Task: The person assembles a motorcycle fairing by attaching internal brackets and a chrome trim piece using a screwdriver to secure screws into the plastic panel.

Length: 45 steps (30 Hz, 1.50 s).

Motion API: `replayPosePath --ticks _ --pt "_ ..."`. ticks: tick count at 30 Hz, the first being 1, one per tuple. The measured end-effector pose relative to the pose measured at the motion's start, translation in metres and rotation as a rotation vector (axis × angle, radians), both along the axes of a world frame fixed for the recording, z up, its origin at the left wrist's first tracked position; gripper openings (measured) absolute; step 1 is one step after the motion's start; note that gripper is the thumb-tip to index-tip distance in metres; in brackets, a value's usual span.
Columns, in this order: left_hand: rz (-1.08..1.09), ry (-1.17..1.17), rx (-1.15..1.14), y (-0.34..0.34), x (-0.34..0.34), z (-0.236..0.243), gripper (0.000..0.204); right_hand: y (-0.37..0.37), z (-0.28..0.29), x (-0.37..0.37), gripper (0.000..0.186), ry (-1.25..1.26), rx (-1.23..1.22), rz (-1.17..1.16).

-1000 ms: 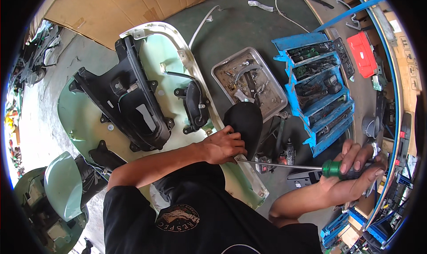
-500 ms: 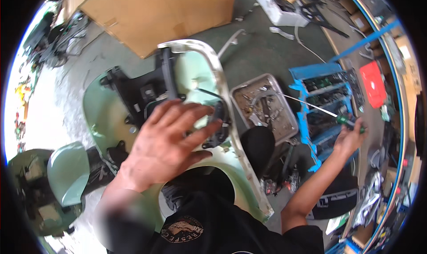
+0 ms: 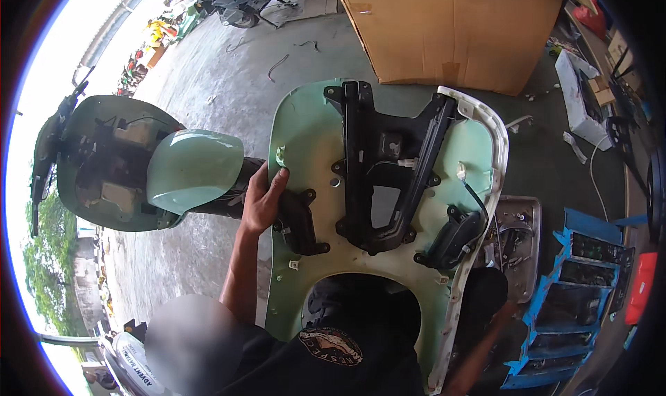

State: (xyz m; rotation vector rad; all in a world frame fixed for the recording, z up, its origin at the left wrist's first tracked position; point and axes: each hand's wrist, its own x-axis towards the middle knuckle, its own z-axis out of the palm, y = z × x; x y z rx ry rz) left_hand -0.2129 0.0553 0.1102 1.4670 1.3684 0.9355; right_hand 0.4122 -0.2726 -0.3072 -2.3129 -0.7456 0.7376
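Observation:
A large pale green scooter body panel [image 3: 319,118] with a white rim lies inner side up before me. My left hand [image 3: 262,200] is closed on its left edge, the thumb over the inner face and the other fingers partly hidden. A black plastic frame [image 3: 354,174] is fixed along the panel's middle. Below it sit a black lamp housing [image 3: 297,222] by my left hand and another black lamp housing [image 3: 454,236] on the right, with a wired connector. My right hand [image 3: 501,316] is low beyond the panel's right edge, dim and blurred; its fingers cannot be made out.
A metal tray [image 3: 531,219] of small parts stands right of the panel, beside a blue rack [image 3: 534,340] with compartments. A big cardboard box [image 3: 451,35] stands ahead. On the left is a scooter [image 3: 198,167] with a green fender. A white foam box [image 3: 579,97] lies far right.
My view has swung left. My left hand has gone from over the panel's middle to its left edge. My right hand, which held a green-handled screwdriver, has dropped low; the screwdriver is out of sight.

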Motion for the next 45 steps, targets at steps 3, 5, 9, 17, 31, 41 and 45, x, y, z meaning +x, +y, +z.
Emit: replayPosePath --ticks 3,5,9,17,31,41,45 --pt "-0.012 0.050 0.109 0.002 0.006 -0.002 0.038 0.081 0.081 -0.026 0.033 -0.296 0.216 0.060" --pt "0.034 0.142 0.182 -0.003 0.001 0.001 0.036 0.165 0.200 -0.091 0.034 -0.080 0.430 -0.034" --pt "0.112 0.142 0.239 -0.006 0.003 -0.002 0.034 0.237 0.297 -0.162 0.053 0.184 0.677 0.351" --pt "0.199 0.151 0.238 -0.015 -0.004 0.002 0.038 0.263 0.304 -0.212 0.064 0.559 0.479 0.356" --pt "1.060 -0.104 0.778 -0.048 -0.093 0.121 0.054 0.362 0.494 -0.288 0.031 0.429 1.180 0.715" --pt "0.178 -0.393 0.782 0.117 0.039 0.142 0.035 0.333 0.545 -0.162 0.060 -0.128 1.134 0.135" --pt "-0.152 -0.421 0.546 0.150 0.132 0.086 0.037 0.274 0.515 -0.124 0.073 -0.109 0.787 -0.173"
